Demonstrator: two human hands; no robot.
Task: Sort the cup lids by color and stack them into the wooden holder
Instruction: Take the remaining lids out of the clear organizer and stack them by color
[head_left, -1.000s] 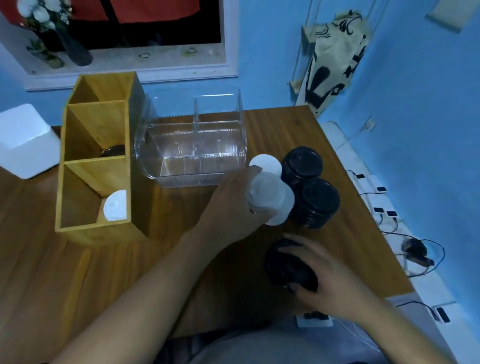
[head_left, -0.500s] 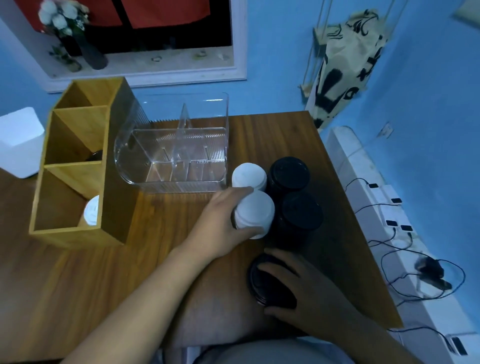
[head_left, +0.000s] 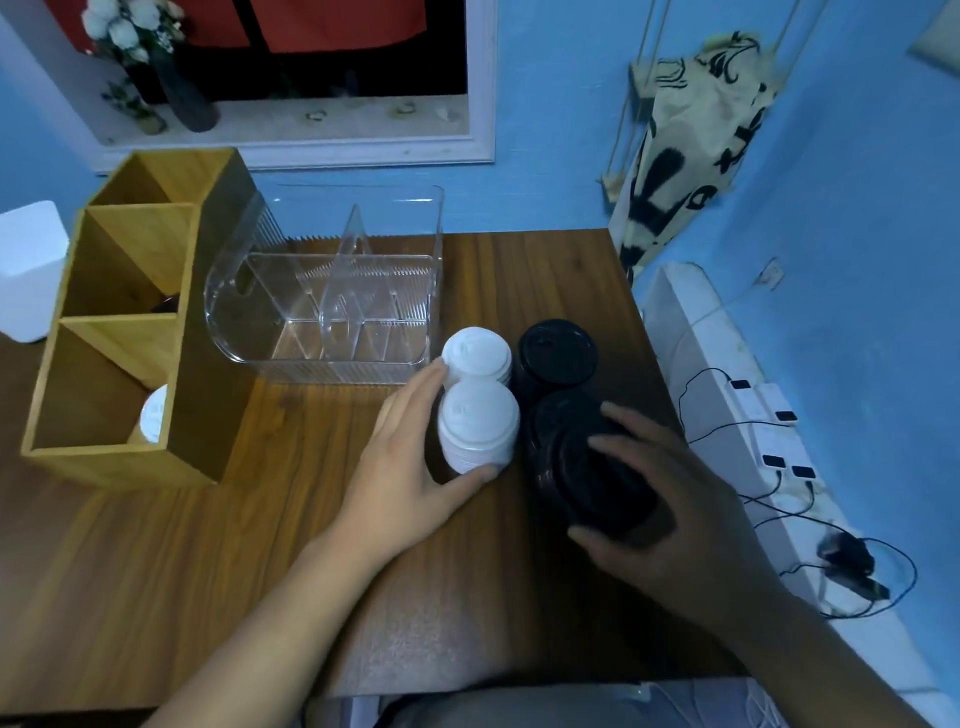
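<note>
Blue painted wall (head_left: 571, 130) behind and to the right of brown wood-grain table (head_left: 545, 280). White-framed window (head_left: 480, 104) upper left, dark inside, red cloth (head_left: 337, 26) across the top. On pale sill (head_left: 311, 122): dark vase (head_left: 182, 98) with white flowers (head_left: 124, 26). Cream-and-black patterned cloth (head_left: 685, 140) hanging against right wall. White power strips (head_left: 769, 395) with black plugs (head_left: 774, 461) and tangled black leads (head_left: 852, 564) below table's right edge. White block (head_left: 28, 270) at far left. Dim, bluish light

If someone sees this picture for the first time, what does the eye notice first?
Two hands in the middle: the left hand cups the near white lid stack, the right hand grips a tilted black lid stack. At the left stands the wooden holder, a white lid in its nearest compartment.
</note>
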